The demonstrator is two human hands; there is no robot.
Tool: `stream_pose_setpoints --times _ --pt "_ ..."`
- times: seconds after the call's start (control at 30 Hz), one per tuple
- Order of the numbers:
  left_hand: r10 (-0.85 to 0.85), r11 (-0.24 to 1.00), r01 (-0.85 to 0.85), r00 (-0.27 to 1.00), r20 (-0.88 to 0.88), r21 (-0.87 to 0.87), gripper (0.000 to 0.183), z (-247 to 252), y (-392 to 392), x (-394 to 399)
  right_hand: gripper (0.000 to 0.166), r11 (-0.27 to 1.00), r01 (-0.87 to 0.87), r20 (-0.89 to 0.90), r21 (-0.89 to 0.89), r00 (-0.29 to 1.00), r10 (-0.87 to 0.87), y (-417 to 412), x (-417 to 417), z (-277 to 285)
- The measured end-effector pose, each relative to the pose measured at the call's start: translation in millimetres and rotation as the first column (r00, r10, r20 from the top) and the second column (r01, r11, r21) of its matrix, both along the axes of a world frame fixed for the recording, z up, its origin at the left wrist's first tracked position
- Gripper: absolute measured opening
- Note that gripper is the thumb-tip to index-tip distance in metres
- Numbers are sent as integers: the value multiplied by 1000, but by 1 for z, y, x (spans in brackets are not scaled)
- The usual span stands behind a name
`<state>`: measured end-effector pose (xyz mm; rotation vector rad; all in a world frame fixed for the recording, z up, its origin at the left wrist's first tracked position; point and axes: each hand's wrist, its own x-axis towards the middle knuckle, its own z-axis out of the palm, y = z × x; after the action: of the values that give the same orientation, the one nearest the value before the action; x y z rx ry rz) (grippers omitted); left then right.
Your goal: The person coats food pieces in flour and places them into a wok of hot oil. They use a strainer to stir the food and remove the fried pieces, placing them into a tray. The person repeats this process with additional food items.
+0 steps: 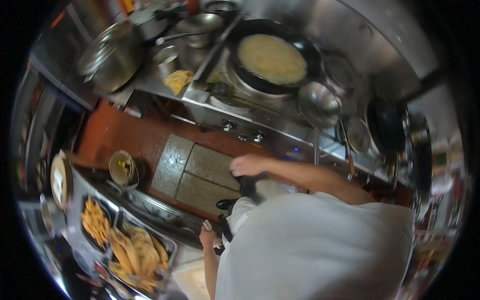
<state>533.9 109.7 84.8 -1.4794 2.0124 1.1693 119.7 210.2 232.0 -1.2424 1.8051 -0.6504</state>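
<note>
My left hand (208, 237) is closed round a bunched white cloth (207, 225), whose ends stick out on both sides, beside the counter edge. My right hand (245, 165) is stretched out over the floor near the stove front, its fingers curled and blurred; whether it holds anything is unclear. On the stove, a black wok (315, 67) contains bubbling pale-golden oil (272, 59). A metal strainer or ladle (320, 105) rests beside it. On the counter at lower left, a metal tray (174, 250) bears flattened, yellowish poultry (137, 251), next to a black tray of orange-yellow food pieces (95, 224).
A large lidded pot (116, 56), metal containers and a crumpled yellow cloth (177, 81) stand left of the stove. A bucket (122, 167) is by the counter. Stove knobs (258, 136) project from its front. Another dark wok (386, 123) sits at right. The floor tiles (210, 165) look wet.
</note>
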Motion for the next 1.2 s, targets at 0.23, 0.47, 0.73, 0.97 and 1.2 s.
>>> stream_pose_setpoints --times 0.23,0.47,0.73,0.97,1.2 --pt "-469 883 465 878 96 62 46 -4 -17 -63 16 587 792 217 170 551 -806 373 -37 78" --pt "-606 785 580 792 77 217 54 -60 -22 -114 21 -106 941 425 321 -243 -872 617 24 119" --pt "-956 278 960 274 102 32 54 -135 18 -132 30 316 859 163 404 272 -948 698 -51 24" --pt "-648 759 632 707 283 159 61 -68 132 -135 46 660 741 -615 124 579 -535 569 -280 39" --pt "-392 909 416 826 406 31 57 -36 261 -233 47 680 725 -733 -106 405 -546 527 -585 -23"
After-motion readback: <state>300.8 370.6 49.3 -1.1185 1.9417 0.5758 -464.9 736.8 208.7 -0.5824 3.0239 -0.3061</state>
